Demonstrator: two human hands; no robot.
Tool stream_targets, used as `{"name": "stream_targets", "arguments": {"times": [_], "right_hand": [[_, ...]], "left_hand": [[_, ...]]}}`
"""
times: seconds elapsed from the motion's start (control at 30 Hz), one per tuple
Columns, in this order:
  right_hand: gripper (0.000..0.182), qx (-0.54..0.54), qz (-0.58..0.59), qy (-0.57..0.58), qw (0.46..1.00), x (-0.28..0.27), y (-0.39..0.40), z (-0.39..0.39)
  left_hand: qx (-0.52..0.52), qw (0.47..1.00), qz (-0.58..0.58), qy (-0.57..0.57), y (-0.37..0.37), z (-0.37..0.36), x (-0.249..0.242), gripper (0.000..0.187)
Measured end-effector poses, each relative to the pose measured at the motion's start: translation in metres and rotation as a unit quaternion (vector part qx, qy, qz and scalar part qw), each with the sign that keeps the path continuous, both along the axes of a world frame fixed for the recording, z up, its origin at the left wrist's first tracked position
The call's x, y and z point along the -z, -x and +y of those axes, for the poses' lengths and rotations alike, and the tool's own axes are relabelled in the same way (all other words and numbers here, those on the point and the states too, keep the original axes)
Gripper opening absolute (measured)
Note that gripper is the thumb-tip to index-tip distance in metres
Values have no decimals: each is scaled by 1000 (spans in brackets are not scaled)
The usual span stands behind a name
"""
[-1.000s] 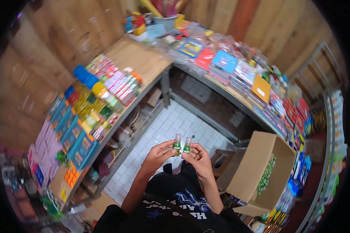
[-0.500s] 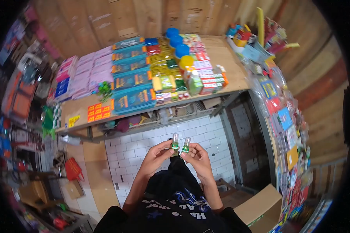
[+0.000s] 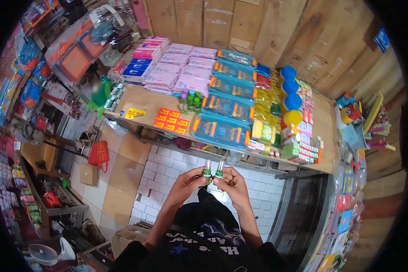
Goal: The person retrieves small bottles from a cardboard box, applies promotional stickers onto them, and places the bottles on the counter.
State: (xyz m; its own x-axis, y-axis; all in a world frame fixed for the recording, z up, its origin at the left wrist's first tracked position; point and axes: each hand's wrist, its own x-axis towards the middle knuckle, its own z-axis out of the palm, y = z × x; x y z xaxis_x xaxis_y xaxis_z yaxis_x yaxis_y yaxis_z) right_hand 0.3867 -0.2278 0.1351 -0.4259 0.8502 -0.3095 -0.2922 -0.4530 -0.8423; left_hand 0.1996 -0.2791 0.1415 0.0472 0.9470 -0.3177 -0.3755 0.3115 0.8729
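My left hand (image 3: 189, 183) is closed, its thumb and fingers pinching a small green bottle (image 3: 207, 172) with a clear cap. A matching small green bottle (image 3: 219, 171) is gripped between the thumb and fingers of my right hand (image 3: 232, 185). Both bottles stand about upright, side by side with a narrow gap, in front of my dark shirt. Beyond them is a wooden table (image 3: 156, 105) of packed goods. Small bottles with green and purple caps (image 3: 191, 100) are grouped on it, left of the teal packs (image 3: 223, 131).
Pink packs (image 3: 167, 72), orange-red small boxes (image 3: 171, 120) and blue-lidded jars (image 3: 291, 86) cover much of the table. A red bag (image 3: 99, 155) and a cardboard box (image 3: 89, 174) are on the floor at left. Goods hang along the right side (image 3: 347, 195).
My view has turned left, so the table goods sit farther right in the picture. The two bottles are closer together and more evenly level, still held in my hands.
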Motion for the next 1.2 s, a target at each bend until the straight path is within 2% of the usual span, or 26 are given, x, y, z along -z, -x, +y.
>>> {"name": "stream_targets", "arguments": {"times": [0.13, 0.27, 0.57, 0.87, 0.97, 1.1, 1.2], "right_hand": [[45, -51, -34, -13, 998, 5, 33, 39], [47, -83, -25, -14, 996, 0, 64, 66], [49, -130, -47, -20, 990, 7, 109, 102], [42, -67, -147, -77, 984, 60, 157, 127], [43, -16, -185, -71, 980, 76, 181, 136], [39, 17, -222, -3, 975, 79, 217, 150], [38, 65, -275, -82, 956, 115, 234, 157]], "left_hand": [[-26, 999, 9, -27, 35, 27, 5, 42], [-69, 997, 33, -26, 63, 42, 4, 41], [-137, 991, 6, -11, 95, 58, 7, 41], [-90, 996, 3, 6, 155, 104, 27, 41], [-71, 997, -12, 7, 182, 126, 27, 39], [-32, 999, -14, 4, 220, 157, 25, 40], [14, 1000, -14, 8, 245, 183, 17, 40]]}}
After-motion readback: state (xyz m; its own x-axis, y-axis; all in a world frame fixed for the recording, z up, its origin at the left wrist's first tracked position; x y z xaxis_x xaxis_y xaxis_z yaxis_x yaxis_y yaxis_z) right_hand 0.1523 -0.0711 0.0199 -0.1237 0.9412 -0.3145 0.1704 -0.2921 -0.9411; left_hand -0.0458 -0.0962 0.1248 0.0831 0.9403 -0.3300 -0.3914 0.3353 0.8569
